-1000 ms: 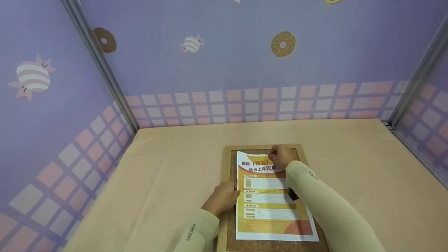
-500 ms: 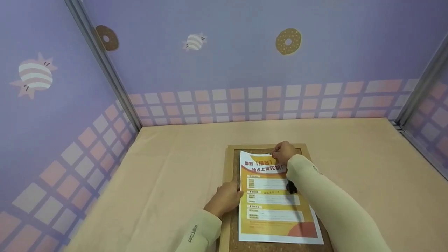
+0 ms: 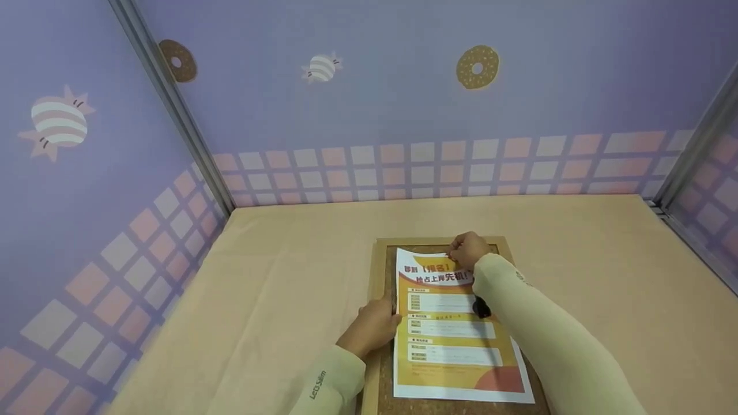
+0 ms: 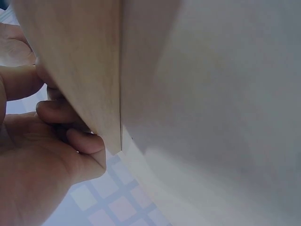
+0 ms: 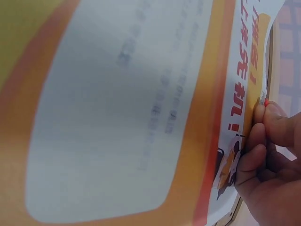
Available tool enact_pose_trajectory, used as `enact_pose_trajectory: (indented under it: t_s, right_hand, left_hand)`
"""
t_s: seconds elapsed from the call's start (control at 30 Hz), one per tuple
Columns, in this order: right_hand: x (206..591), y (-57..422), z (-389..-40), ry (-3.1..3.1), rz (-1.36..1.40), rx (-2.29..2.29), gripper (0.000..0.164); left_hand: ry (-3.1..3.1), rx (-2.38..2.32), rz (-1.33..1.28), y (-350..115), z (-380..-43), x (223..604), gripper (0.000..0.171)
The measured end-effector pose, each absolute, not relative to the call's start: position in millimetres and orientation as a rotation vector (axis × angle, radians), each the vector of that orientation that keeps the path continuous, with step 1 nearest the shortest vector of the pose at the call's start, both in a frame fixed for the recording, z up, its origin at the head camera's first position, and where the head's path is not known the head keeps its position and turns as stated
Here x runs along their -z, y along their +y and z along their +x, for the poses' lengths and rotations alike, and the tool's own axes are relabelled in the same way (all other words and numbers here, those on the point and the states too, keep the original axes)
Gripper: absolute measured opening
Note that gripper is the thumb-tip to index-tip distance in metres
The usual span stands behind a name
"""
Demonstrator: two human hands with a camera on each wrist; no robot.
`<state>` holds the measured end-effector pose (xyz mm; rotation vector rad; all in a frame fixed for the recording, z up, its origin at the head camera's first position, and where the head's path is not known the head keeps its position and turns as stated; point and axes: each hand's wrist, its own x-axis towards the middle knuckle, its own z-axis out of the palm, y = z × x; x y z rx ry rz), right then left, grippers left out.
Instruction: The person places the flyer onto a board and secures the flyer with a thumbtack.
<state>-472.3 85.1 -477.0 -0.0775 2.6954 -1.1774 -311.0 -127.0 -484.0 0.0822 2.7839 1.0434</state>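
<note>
A printed yellow, orange and white poster (image 3: pixel 450 357) lies on a wood-framed cork board (image 3: pixel 461 408). At the poster's top edge my right hand (image 3: pixel 470 249) pinches a small pushpin between thumb and forefinger; the red of the pushpin (image 5: pixel 266 101) peeks out in the right wrist view. The paper is slightly crumpled beside it. My left hand (image 3: pixel 372 325) is at the poster's left margin, thumb over the paper edge, fingers curled near the frame. In the left wrist view, the left hand (image 4: pixel 51 150) has bent fingers beside the wooden side rail (image 4: pixel 89 61); the paper edge there is hidden.
A beige cloth (image 3: pixel 288 300) covers the table. Purple patterned walls (image 3: pixel 369 104) stand at the back and sides, with metal posts (image 3: pixel 179 109) in the corners. A black device (image 3: pixel 481 308) sits under the right wrist.
The head view has shifted slightly, so everything sits a little further right. Both hands keep their places on the poster and board.
</note>
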Motion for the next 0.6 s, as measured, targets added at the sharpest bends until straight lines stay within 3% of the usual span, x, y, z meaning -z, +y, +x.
enact_pose_trajectory:
  t_s: [0.4, 0.6]
  right_hand:
    - [477.1, 88.9, -470.5, 2.684, -0.042, 1.201, 0.005]
    - [475.0, 89.7, -468.7, 2.756, -0.078, 1.163, 0.012]
  left_hand:
    - [2.766, -1.055, 0.074, -127.1, -311.7, 485.5, 0.021]
    - [2.780, -1.040, 0.088, -127.1, -311.7, 484.4, 0.020]
